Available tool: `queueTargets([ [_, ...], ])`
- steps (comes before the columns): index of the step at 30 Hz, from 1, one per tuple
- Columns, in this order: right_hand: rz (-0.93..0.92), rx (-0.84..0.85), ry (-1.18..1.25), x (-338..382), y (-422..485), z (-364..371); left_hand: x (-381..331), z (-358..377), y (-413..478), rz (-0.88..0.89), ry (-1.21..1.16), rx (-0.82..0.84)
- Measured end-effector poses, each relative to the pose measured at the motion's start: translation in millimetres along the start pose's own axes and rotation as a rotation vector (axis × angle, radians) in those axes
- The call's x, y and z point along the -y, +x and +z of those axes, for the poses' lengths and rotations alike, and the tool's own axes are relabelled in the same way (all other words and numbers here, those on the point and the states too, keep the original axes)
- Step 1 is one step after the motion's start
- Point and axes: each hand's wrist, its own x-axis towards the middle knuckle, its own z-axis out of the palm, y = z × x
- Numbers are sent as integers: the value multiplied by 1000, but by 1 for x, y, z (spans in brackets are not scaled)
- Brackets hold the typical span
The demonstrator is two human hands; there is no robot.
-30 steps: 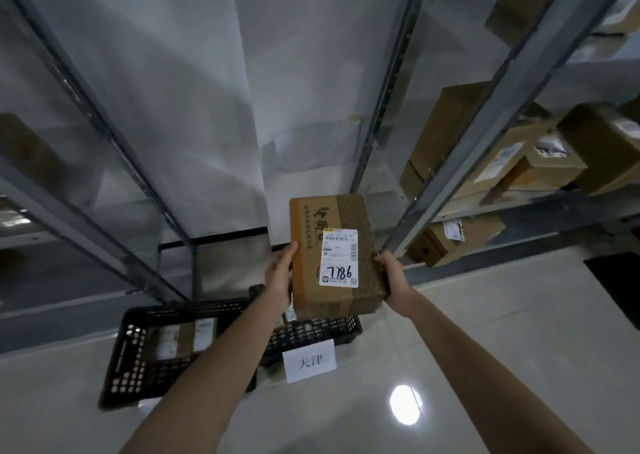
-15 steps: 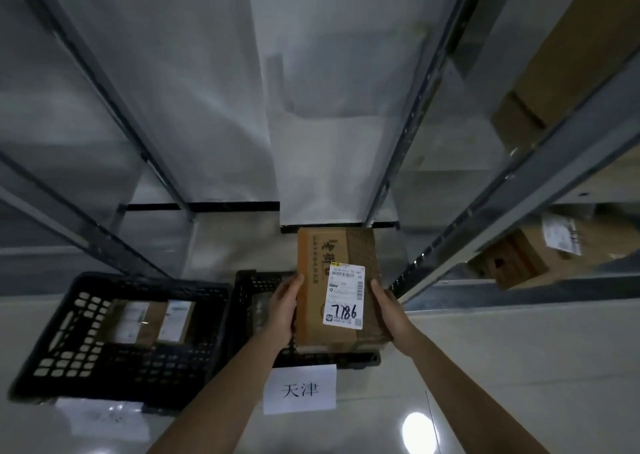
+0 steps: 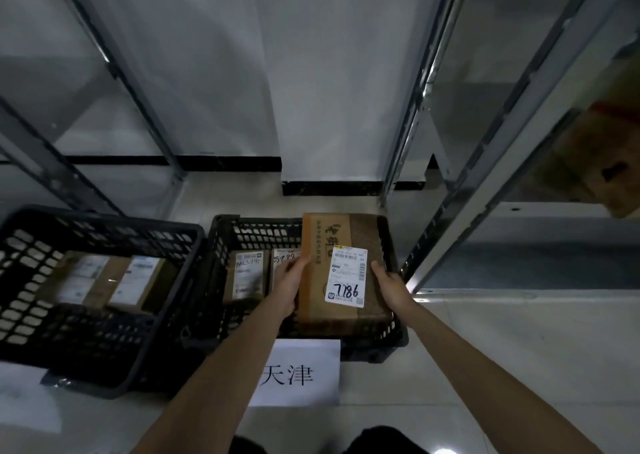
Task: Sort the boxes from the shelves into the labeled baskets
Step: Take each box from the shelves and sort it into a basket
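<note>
I am at the placing step. I hold the box [image 3: 341, 245] with both hands over the right half of the middle basket [image 3: 263, 223], the one with the paper sign [image 3: 301, 374] reading 天津 on the floor in front of it. My left hand [image 3: 289, 289] grips the box's left edge, thumb on the top face and the other fingers out of sight beneath. My right hand [image 3: 389, 285] grips the right edge the same way. The box lies flat, its white shipping label [image 3: 346, 275] facing up with 7786 handwritten on it. I cannot tell whether its underside already touches the basket's bottom or hangs just above it.

Next, I judge, the box has to go down level into the free right side and my fingers have to slip out from under it. The fit looks snug: the box's right edge runs close to the basket's right wall, so my right fingers could get pinched there.

Two small boxes [image 3: 246, 277] already lie in the left half of this basket, just beside my left hand, and I should not set the box's edge on top of them. To the left stands a second basket [image 3: 104, 228] with parcels [image 3: 104, 280] inside; the sheet [image 3: 20, 381] in front of it is too blurred to read. A metal shelf post [image 3: 485, 183] rises just right of the middle basket, and a blurred cardboard box [image 3: 595, 162] sits on that shelf.
</note>
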Motion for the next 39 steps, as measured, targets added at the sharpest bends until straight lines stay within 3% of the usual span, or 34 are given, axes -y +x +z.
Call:
queueTargets([
  [8,-178,-265,-254,-33,37,36,34,1,62,11,262,53],
  [12,-174,-372,-493,-55,53,52,62,-2,83,4,391,40],
  [18,-229,-336,-461,-45,60,51,60,-5,89,102,544,23],
  [24,-180,-306,-805,-36,69,49,48,-8,82,196,633,40],
  [28,-128,-295,-1045,-29,63,53,40,-5,81,303,902,34],
  [30,-179,-257,-1126,-16,56,49,22,2,72,415,1144,-27],
  [34,-540,-311,-1187,31,42,38,-28,12,41,915,1611,-164],
  [37,-811,-498,-1109,80,21,34,-80,12,10,1220,1621,-351],
  [39,-886,-574,-1068,130,-5,29,-130,10,-17,1279,1575,-417],
])
